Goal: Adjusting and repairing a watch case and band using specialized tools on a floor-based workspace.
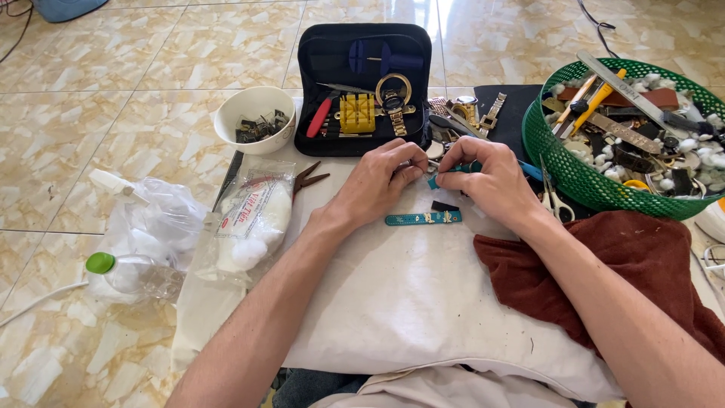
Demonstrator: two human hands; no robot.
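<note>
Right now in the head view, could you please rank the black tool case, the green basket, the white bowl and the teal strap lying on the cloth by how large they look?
1. Green basket, though cut off by the frame edge.
2. Black tool case; close to the basket, so their order is unsure.
3. White bowl.
4. Teal strap, clearly the smallest.

Glossy tile floor (151,68); matt white cloth (400,295).

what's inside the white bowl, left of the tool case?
The white bowl holds a small pile of dark metal parts, too small to identify. Whatever lies under the pile, and the bowl's bottom, are hidden.
</note>
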